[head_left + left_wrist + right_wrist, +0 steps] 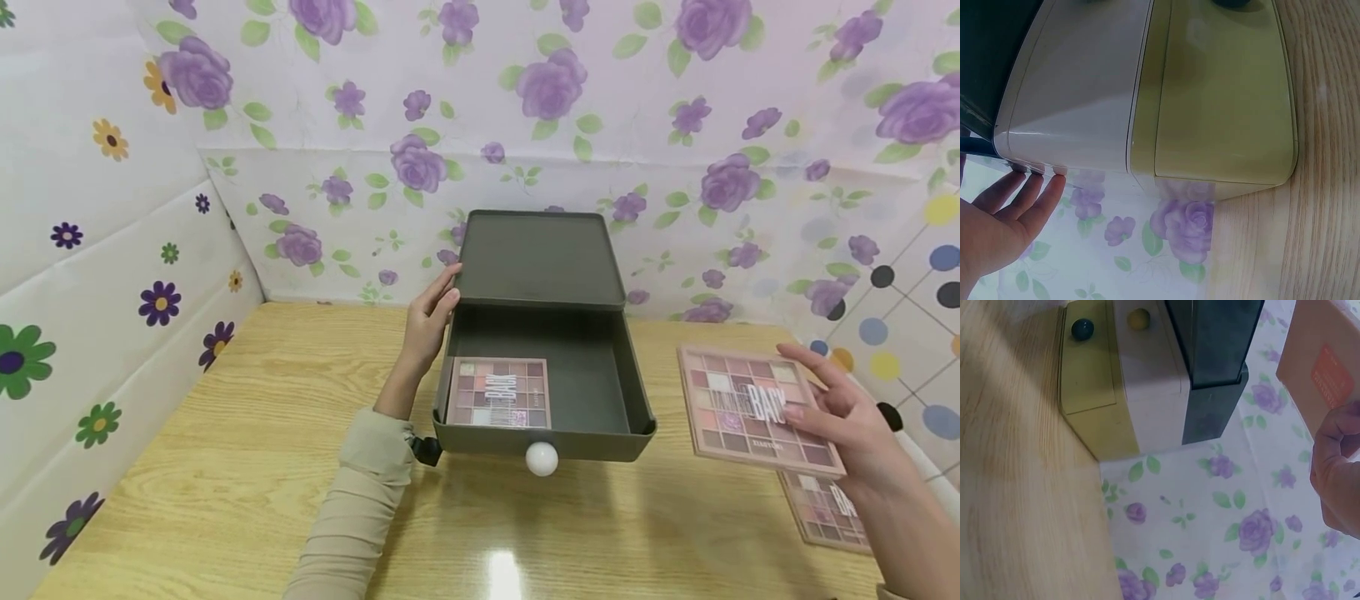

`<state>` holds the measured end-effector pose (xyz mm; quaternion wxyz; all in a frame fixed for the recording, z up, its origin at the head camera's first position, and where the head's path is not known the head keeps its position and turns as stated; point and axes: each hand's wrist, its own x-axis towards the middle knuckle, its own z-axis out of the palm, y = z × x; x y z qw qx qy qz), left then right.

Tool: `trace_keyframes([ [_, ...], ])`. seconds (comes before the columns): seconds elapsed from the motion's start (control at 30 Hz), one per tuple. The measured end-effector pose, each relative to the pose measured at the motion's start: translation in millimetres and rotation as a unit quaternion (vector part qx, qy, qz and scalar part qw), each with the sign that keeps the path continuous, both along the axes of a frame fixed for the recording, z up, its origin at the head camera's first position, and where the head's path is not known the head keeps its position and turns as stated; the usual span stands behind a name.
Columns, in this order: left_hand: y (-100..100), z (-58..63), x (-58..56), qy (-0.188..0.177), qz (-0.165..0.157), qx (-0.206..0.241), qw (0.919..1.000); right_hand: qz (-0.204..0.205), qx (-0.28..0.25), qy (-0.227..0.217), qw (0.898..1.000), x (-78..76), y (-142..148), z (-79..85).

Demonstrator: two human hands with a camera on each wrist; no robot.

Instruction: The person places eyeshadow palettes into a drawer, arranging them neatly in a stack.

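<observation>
My right hand [851,421] pinches a pink eyeshadow palette [738,404] with "BACK" on its cover, thumb on top, raised to the right of the drawer unit. In the right wrist view the palette's plain underside [1316,375] carries a red label. The pulled-out dark grey-green top drawer [588,379] has a white knob, and a second palette [498,396] lies in its left front part. My left hand [429,321] rests against the left side of the drawer unit [540,254]; in the left wrist view its fairly straight fingers [1041,206] touch the back edge.
Another palette [828,508] lies on the wooden table [247,467] below my right hand. Under the top drawer the unit has a white drawer [1079,81] and a yellow drawer [1222,100]. A flowered sheet [337,225] hangs right behind the unit.
</observation>
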<state>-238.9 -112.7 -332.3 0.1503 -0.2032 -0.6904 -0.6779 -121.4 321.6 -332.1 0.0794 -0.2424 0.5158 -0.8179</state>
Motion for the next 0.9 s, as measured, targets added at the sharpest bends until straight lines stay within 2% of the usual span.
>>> trace_keyframes([
  [0.27,0,-0.8,0.1,0.003,0.001,-0.002,1.0000,0.054,-0.034,0.001,0.998,-9.7,-17,9.2],
  [0.5,0,-0.8,0.0,0.004,0.002,-0.004,1.0000,0.037,0.006,0.002,0.999,-13.9,-38,15.8],
  [0.73,0,-2.1,-0.1,0.006,0.003,-0.016,0.9998,0.032,0.005,-0.012,0.999,-18.4,-59,20.5],
  [0.9,-4,-14.1,-13.2,0.005,-0.002,-0.006,1.0000,0.017,0.011,-0.017,1.000,-21.3,-73,24.8],
])
